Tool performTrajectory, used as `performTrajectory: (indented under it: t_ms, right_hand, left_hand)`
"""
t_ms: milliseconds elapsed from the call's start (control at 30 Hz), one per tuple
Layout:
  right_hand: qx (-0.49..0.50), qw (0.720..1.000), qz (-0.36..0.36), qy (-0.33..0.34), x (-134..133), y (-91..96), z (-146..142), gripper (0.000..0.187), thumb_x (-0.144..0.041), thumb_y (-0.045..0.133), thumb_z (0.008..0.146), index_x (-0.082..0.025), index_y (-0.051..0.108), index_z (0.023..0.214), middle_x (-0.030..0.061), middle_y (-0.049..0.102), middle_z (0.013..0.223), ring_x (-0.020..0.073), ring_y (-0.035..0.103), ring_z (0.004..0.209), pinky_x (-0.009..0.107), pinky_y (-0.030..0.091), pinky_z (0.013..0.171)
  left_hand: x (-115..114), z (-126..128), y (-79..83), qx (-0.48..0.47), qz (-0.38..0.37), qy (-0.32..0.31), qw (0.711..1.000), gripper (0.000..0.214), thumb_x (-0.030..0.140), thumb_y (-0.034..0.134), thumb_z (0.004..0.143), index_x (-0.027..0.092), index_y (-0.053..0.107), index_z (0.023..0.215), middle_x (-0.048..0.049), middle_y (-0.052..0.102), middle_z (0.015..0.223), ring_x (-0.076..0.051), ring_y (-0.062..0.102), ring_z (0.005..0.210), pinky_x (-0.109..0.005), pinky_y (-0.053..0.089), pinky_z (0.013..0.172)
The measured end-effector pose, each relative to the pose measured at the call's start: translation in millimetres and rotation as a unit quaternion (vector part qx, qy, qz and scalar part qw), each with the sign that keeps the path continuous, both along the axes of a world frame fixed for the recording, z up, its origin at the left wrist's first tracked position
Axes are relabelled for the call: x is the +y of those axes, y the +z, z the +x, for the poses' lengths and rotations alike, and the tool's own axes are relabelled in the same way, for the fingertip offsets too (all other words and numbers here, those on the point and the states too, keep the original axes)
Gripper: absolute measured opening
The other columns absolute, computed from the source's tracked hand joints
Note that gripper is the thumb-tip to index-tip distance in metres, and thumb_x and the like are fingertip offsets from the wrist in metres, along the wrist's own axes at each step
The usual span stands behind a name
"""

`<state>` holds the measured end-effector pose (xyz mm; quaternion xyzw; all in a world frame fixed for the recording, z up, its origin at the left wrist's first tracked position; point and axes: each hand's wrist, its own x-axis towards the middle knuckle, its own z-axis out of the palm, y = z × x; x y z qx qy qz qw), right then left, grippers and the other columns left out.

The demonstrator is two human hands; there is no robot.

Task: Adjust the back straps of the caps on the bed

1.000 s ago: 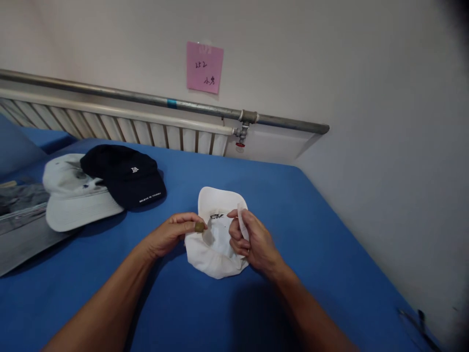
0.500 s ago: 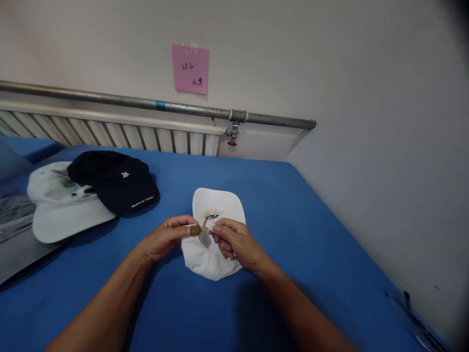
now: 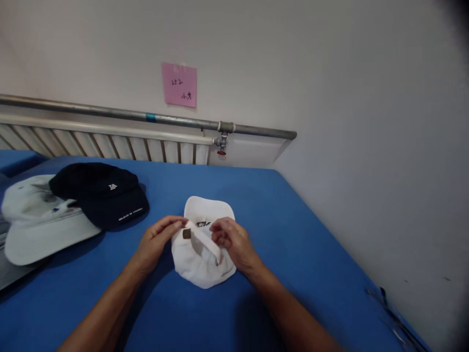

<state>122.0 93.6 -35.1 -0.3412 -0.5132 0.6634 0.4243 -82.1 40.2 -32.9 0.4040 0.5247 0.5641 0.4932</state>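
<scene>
A white cap (image 3: 198, 269) lies on the blue surface in front of me, its back opening towards me and its brim pointing away. Its strap (image 3: 205, 240) runs across the opening, beside a brass-coloured buckle (image 3: 186, 233). My left hand (image 3: 156, 242) pinches the cap's edge by the buckle between thumb and fingers. Over the cap's right side is my right hand (image 3: 234, 242), fingers loosely curled and slightly apart beside the strap, with nothing visible in them. Dark lettering (image 3: 203, 224) shows beyond the opening.
A navy cap (image 3: 102, 195) rests partly on a pale cap (image 3: 47, 225) on the left. A pair of glasses (image 3: 397, 322) lies by the wall at the right. Behind the blue surface (image 3: 293, 254) are a radiator (image 3: 139, 149) and a metal pipe (image 3: 176, 120) with a red-handled valve (image 3: 222, 152).
My right hand has let go of the strap's end, and the strap now lies across the opening. My left thumb has moved off the buckle. The view has shifted slightly up and right.
</scene>
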Motion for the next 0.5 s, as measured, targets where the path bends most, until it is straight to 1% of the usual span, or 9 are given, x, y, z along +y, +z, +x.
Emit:
performTrajectory:
  t_ms: [67, 100, 167, 200, 267, 333, 433, 500]
  right_hand:
    - [0.008, 0.992, 0.059, -0.111, 9, 4.2, 9, 0.037, -0.054, 0.053, 0.082, -0.019, 0.065, 0.081, 0.0049, 0.064, 0.082, 0.0158, 0.059, 0.071, 0.027, 0.047, 0.061]
    - [0.001, 0.984, 0.081, -0.157, 12, 7.5, 14, 0.041, -0.057, 0.05, 0.083, -0.019, 0.065, 0.081, 0.0059, 0.064, 0.085, 0.0168, 0.058, 0.074, 0.028, 0.046, 0.063]
    - [-0.028, 0.968, 0.114, -0.222, 16, 15.9, 25, 0.05, -0.064, 0.041, 0.086, -0.02, 0.064, 0.076, 0.0057, 0.063, 0.08, 0.0174, 0.056, 0.071, 0.03, 0.045, 0.064]
    - [-0.045, 0.96, 0.131, -0.242, 17, 20.8, 30, 0.054, -0.065, 0.037, 0.087, -0.02, 0.063, 0.073, 0.005, 0.061, 0.075, 0.0173, 0.055, 0.068, 0.031, 0.044, 0.065]
    - [-0.075, 0.947, 0.168, -0.264, 15, 31.1, 39, 0.058, -0.067, 0.032, 0.089, -0.021, 0.06, 0.067, 0.0034, 0.057, 0.067, 0.0172, 0.051, 0.064, 0.032, 0.041, 0.067]
    - [-0.093, 0.938, 0.197, -0.271, 12, 40.9, 45, 0.06, -0.067, 0.03, 0.09, -0.021, 0.057, 0.063, 0.0024, 0.054, 0.063, 0.0168, 0.048, 0.062, 0.032, 0.039, 0.066]
    - [-0.103, 0.932, 0.213, -0.273, 7, 52.2, 50, 0.062, -0.068, 0.027, 0.09, -0.021, 0.054, 0.058, 0.002, 0.051, 0.061, 0.0164, 0.044, 0.059, 0.033, 0.036, 0.063]
    - [-0.104, 0.932, 0.212, -0.275, 7, 56.3, 53, 0.063, -0.069, 0.026, 0.089, -0.022, 0.052, 0.057, 0.002, 0.049, 0.06, 0.0164, 0.042, 0.058, 0.033, 0.035, 0.061]
  left_hand:
    - [0, -3, 2.5, 0.056, 0.052, 0.061, 0.995, 0.035, 0.052, 0.064, 0.08, 0.019, 0.072, 0.091, -0.0063, 0.069, 0.094, -0.021, 0.058, 0.084, -0.029, 0.044, 0.076]
    - [0, -5, 4.1, 0.072, 0.075, 0.083, 0.991, 0.037, 0.054, 0.059, 0.082, 0.019, 0.072, 0.088, -0.006, 0.068, 0.091, -0.021, 0.057, 0.083, -0.03, 0.044, 0.076]
    - [-1, -10, 7.9, 0.079, 0.108, 0.12, 0.984, 0.044, 0.057, 0.05, 0.086, 0.02, 0.069, 0.075, -0.0038, 0.064, 0.076, -0.019, 0.054, 0.074, -0.029, 0.043, 0.072]
    - [-1, -13, 10.4, 0.075, 0.117, 0.134, 0.981, 0.049, 0.059, 0.045, 0.087, 0.02, 0.066, 0.067, -0.0027, 0.059, 0.068, -0.018, 0.051, 0.069, -0.029, 0.042, 0.068]
    - [-2, -17, 16.2, 0.066, 0.118, 0.141, 0.981, 0.058, 0.063, 0.036, 0.089, 0.02, 0.058, 0.056, -0.0014, 0.051, 0.058, -0.016, 0.045, 0.06, -0.028, 0.038, 0.06]
    - [-2, -20, 22.6, 0.054, 0.102, 0.135, 0.984, 0.064, 0.067, 0.031, 0.088, 0.02, 0.051, 0.05, -0.0004, 0.043, 0.051, -0.014, 0.038, 0.052, -0.028, 0.032, 0.053]
    - [-1, -23, 30.5, 0.002, 0.061, 0.123, 0.991, 0.068, 0.074, 0.03, 0.083, 0.02, 0.043, 0.046, 0.0022, 0.032, 0.046, -0.011, 0.026, 0.044, -0.026, 0.022, 0.044]
    - [1, -24, 33.3, -0.034, 0.037, 0.109, 0.993, 0.069, 0.079, 0.03, 0.079, 0.019, 0.04, 0.045, 0.0036, 0.028, 0.045, -0.009, 0.02, 0.041, -0.025, 0.016, 0.042]
